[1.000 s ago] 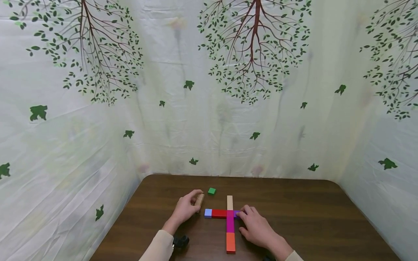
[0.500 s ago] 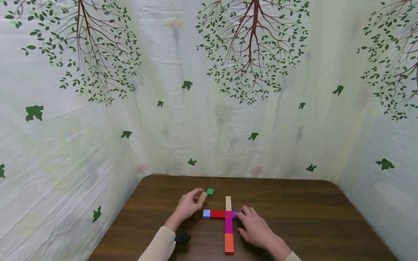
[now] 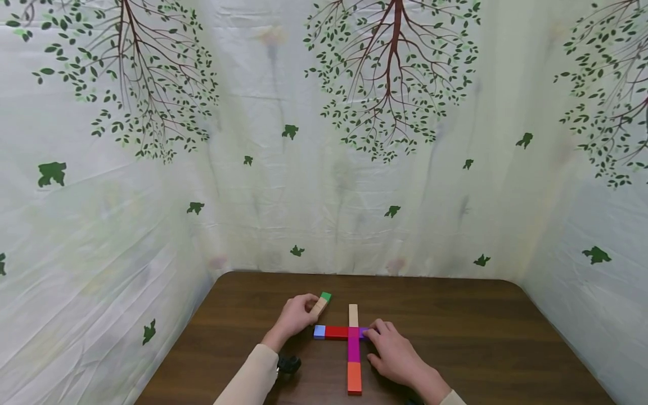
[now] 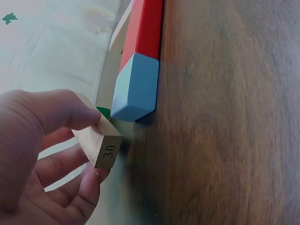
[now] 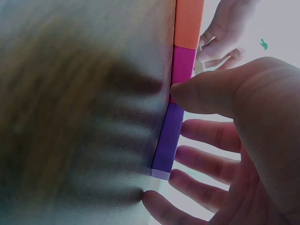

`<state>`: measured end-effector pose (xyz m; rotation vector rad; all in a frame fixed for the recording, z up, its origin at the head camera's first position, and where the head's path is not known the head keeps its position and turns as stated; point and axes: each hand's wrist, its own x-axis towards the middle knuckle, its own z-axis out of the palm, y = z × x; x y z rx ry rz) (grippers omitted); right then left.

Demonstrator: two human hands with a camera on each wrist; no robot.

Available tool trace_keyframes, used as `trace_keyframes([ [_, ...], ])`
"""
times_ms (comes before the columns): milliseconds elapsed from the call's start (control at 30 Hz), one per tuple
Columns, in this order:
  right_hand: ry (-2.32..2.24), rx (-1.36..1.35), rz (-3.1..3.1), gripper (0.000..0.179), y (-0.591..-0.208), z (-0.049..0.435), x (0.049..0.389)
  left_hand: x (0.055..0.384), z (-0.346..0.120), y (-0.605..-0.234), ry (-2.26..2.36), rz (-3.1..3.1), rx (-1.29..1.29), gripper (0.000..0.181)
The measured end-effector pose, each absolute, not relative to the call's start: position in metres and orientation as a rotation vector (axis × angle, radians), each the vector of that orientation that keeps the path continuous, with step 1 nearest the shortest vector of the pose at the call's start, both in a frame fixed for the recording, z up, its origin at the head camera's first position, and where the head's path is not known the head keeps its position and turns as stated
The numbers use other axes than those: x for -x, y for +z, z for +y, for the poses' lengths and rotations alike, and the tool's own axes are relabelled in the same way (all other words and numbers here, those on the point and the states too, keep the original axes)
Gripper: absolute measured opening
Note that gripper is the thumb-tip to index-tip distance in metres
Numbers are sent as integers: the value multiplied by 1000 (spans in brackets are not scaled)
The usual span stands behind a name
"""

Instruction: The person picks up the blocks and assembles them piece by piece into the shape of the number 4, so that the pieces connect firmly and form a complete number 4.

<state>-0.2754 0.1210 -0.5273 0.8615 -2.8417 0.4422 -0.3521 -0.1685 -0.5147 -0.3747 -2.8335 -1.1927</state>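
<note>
My left hand pinches a plain wooden block marked 30 on its end, thumb on one side and fingers on the other. In the head view the far end of this block meets a small green block. My right hand has its fingers resting at a purple block, thumb spread apart near a magenta block. The magenta block joins an orange block in front, another plain wooden block behind and a red block at its left. A light blue block ends the red side.
The blocks form a cross on the dark brown wooden table. Behind and beside the table hang white curtains printed with trees and leaves. A black device sits at my left wrist.
My left hand has moved the wooden block right and tilted it, so its far end now meets the green block. The right hand stays at the purple block.
</note>
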Motion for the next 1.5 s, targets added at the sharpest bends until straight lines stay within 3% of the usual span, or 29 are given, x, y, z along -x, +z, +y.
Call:
trace_keyframes([
  [567, 431, -870, -2826, 44, -528, 121, 276, 359, -154, -518, -1111, -2867, 282, 27],
  [967, 436, -873, -2843, 45, -529, 121, 278, 359, -163, -520, -1259, -2882, 240, 33],
  [1500, 447, -865, -2847, 45, -528, 121, 277, 357, -166, -524, -1233, -2865, 257, 28],
])
